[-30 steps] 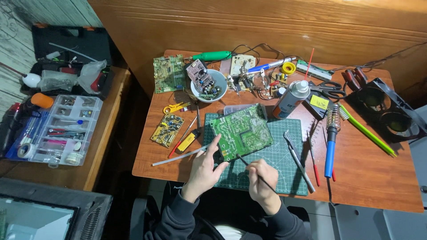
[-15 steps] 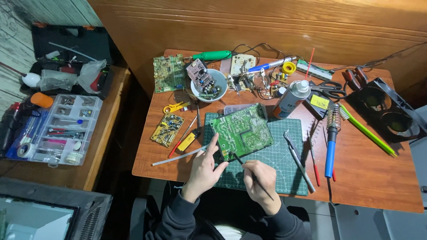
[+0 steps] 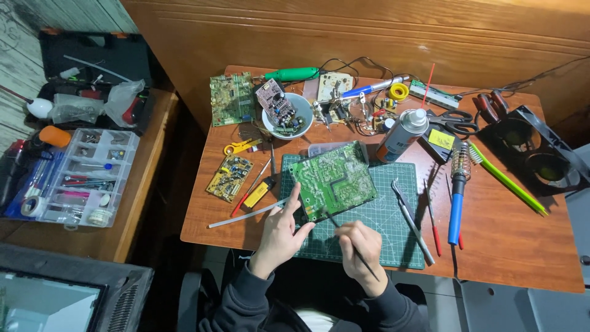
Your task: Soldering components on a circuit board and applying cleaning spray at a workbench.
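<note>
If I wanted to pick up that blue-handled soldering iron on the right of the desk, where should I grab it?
Grip the soldering iron around its long blue handle, coming from above. It lies flat, with the handle pointing toward the desk's near edge, while the metal tip sits at the far end in a coiled holder. Red-handled tools lie close on its left, so pinch across the handle carefully.

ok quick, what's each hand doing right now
left hand: open, fingers steadying the green circuit board
right hand: closed on a thin dark tool
</note>
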